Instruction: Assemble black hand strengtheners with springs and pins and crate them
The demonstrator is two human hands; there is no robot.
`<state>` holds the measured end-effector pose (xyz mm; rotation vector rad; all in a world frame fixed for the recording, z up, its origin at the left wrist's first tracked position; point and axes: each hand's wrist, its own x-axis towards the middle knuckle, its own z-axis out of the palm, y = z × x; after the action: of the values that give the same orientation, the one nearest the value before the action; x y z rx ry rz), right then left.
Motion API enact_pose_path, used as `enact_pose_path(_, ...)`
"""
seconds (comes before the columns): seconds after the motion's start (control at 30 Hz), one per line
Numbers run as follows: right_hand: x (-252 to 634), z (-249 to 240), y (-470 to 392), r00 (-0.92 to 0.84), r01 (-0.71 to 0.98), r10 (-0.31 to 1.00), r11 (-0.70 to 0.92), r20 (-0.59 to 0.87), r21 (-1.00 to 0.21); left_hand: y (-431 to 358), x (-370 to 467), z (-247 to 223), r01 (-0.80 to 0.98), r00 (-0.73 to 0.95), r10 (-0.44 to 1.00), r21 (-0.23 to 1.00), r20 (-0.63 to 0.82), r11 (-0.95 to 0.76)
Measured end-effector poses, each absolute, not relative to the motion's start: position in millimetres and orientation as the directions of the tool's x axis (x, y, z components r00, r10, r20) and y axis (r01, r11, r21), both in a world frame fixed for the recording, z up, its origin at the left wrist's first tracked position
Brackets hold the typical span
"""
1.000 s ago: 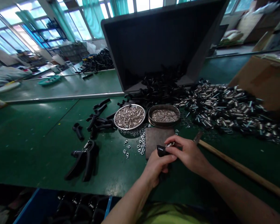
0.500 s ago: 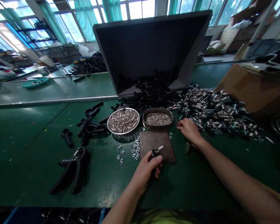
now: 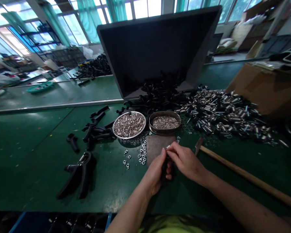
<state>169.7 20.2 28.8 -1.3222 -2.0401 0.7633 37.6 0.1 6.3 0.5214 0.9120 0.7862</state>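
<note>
My left hand (image 3: 154, 173) is wrapped round a black plastic part (image 3: 164, 170), mostly hidden by the fingers. At its upper end my right hand (image 3: 188, 163) pinches a small piece close to the left thumb; the fingers cover what it is. Both hands meet above the near edge of a dark metal plate (image 3: 157, 145). A hammer (image 3: 242, 171) with a wooden handle lies beneath and beside the right forearm. Left of the plate are loose small metal rings (image 3: 142, 153). An assembled black clamp (image 3: 81, 174) with a spring rests farther left.
A round dish (image 3: 129, 125) of metal pins and an oval tin (image 3: 165, 123) of small metal pieces stand behind the plate. Black parts spill from a tipped grey bin (image 3: 160, 48). To the right are a heap of metal-and-black parts (image 3: 223, 113) and a cardboard box (image 3: 259, 87).
My right hand has come from beside the oval tin, leftward and nearer, to meet the left hand. The hammer, earlier mostly covered by the right arm, now shows.
</note>
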Motion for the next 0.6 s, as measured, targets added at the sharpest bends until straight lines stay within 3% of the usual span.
enact_pose_path(0.23,171,24,9,-0.328,0.608,0.912,0.403,0.246,-0.684,-6,39,2,-0.208,0.294,0.859,0.849,-0.419,0.485)
enact_pose_path(0.33,180,26,14,-0.416,0.51,0.898,0.362,0.145,-0.78,-7,37,3,-0.152,0.313,0.846,0.856,-0.432,0.494)
enact_pose_path(0.4,197,27,32,-0.449,0.552,0.889,0.353,0.088,-0.755,-7,33,3,-0.152,0.339,0.815,0.827,-0.47,0.541)
enact_pose_path(0.47,224,26,59,-0.329,0.774,0.937,0.339,0.117,-0.535,-8,29,3,-0.17,0.34,0.788,0.791,-0.512,0.587)
enact_pose_path(0.53,254,22,90,-0.182,0.97,0.971,0.203,0.154,-0.136,-7,25,1,-0.199,0.32,0.776,0.763,-0.543,0.616)
enact_pose_path(0.6,280,17,115,-0.147,0.988,0.982,0.151,0.114,-0.024,-6,23,-1,-0.257,0.307,0.765,0.724,-0.567,0.64)
